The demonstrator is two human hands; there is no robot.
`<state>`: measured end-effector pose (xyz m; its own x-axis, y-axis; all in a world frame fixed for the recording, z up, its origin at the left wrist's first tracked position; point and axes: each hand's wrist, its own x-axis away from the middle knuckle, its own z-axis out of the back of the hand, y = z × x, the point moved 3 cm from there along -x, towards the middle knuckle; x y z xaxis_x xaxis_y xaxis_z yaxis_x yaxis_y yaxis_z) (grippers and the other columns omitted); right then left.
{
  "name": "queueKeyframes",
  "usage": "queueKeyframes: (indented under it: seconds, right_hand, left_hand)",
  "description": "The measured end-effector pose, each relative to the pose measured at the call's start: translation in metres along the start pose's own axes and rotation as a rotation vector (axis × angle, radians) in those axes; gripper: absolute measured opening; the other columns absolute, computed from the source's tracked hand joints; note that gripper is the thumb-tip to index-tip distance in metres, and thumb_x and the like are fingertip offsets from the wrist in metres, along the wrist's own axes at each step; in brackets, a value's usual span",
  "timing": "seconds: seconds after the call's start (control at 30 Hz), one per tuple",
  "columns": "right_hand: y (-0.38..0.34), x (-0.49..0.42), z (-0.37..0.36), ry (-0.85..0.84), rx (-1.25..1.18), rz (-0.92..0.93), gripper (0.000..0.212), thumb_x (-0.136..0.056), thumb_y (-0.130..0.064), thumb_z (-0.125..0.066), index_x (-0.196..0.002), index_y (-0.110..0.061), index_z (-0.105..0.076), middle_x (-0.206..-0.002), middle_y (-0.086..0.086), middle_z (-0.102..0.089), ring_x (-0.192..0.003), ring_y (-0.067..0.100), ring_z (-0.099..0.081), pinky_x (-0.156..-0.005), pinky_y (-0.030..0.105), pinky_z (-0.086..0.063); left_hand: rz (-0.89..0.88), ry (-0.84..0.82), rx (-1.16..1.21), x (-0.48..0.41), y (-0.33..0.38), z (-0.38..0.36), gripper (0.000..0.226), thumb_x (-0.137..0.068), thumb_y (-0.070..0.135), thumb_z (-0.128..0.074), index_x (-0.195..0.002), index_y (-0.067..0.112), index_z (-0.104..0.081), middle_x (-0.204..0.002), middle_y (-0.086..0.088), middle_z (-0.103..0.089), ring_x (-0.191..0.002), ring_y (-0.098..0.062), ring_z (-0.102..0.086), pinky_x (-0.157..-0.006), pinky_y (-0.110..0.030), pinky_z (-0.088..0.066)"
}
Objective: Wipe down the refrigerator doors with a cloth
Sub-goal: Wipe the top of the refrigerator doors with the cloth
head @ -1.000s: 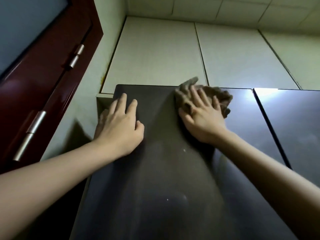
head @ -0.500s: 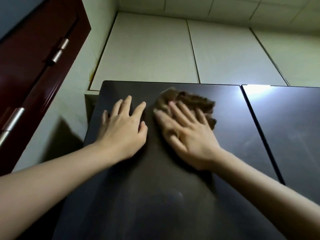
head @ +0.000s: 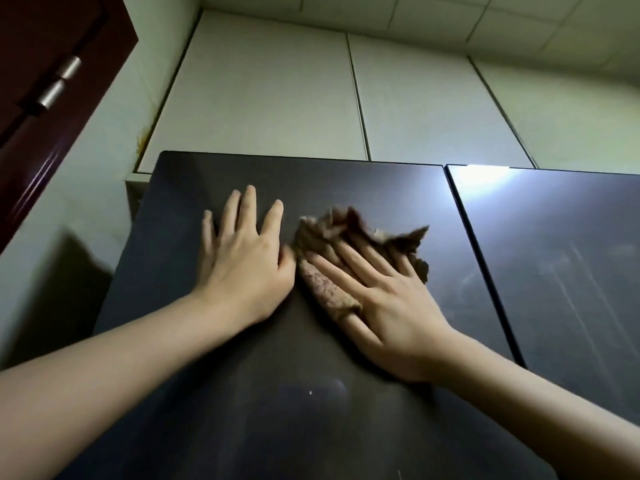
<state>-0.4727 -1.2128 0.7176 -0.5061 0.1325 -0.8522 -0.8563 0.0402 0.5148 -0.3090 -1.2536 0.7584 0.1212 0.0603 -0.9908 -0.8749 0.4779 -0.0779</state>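
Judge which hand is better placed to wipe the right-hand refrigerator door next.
Right, probably. The right hand already presses the brown cloth flat and lies nearer the right door; the left hand rests bare on the left door.

left fridge door (head: 277, 393): dark, shiny, dusty | left hand (head: 242, 268): flat on the door, fingers (head: 247, 209) spread | brown cloth (head: 332, 258): crumpled, pressed on the door under the right hand (head: 384, 306), touching the left hand's thumb | right fridge door (head: 561, 271): just beside, thin gap between, streaky
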Motion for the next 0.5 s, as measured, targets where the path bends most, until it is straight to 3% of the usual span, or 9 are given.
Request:
queueKeyframes:
  seconds: [0.1, 0.23, 0.3, 0.43, 0.5]
  right_hand:
    - [0.036, -0.020, 0.006, 0.014, 0.064, 0.071, 0.058, -0.090, -0.044, -0.020, -0.147, -0.034, -0.028, -0.152, -0.002, -0.034, -0.142, 0.026, -0.028, -0.112, 0.047, -0.024]
    - [0.098, -0.066, 0.017, 0.022, 0.049, -0.347, 0.066, -0.085, -0.051, -0.008, -0.149, -0.040, -0.011, -0.159, -0.008, -0.008, -0.147, 0.012, -0.004, -0.118, 0.040, -0.004]
    - [0.089, -0.059, 0.013, 0.014, 0.050, -0.403, 0.065, -0.085, -0.050, -0.009, -0.149, -0.043, -0.005, -0.160, -0.009, 0.002, -0.147, 0.011, 0.003, -0.118, 0.044, 0.001]
    - [0.030, 0.004, 0.005, -0.021, 0.033, -0.218, 0.066, -0.082, -0.054, -0.002, -0.147, -0.047, 0.004, -0.159, -0.010, 0.003, -0.147, 0.015, 0.005, -0.116, 0.043, -0.004]
    - [0.032, 0.017, 0.005, -0.086, 0.042, -0.097, 0.065, -0.084, -0.053, -0.005, -0.148, -0.044, -0.004, -0.159, -0.008, -0.009, -0.147, 0.017, -0.004, -0.118, 0.044, -0.012]
  left_hand:
    - [-0.006, 0.029, 0.015, -0.002, 0.007, -0.001, 0.068, -0.085, 0.040, -0.018, -0.151, 0.020, -0.016, -0.160, -0.010, -0.004, -0.147, -0.025, 0.000, -0.117, -0.051, -0.005]
    - [-0.024, 0.058, 0.023, 0.000, 0.019, -0.005, 0.072, -0.081, 0.042, -0.016, -0.150, 0.019, -0.022, -0.160, -0.010, -0.010, -0.147, -0.024, -0.005, -0.117, -0.050, -0.006]
    - [-0.036, 0.082, 0.033, 0.002, 0.021, -0.006, 0.071, -0.082, 0.042, -0.018, -0.149, 0.018, -0.025, -0.159, -0.010, -0.013, -0.147, -0.023, -0.007, -0.117, -0.049, -0.007]
    - [-0.047, 0.103, 0.034, 0.005, 0.023, -0.009, 0.071, -0.083, 0.042, -0.019, -0.149, 0.017, -0.026, -0.158, -0.010, -0.017, -0.146, -0.024, -0.011, -0.117, -0.049, -0.008]
    - [-0.067, 0.118, 0.021, 0.005, 0.025, -0.010, 0.071, -0.083, 0.042, -0.018, -0.148, 0.015, -0.028, -0.157, -0.011, -0.020, -0.146, -0.025, -0.014, -0.117, -0.049, -0.009]
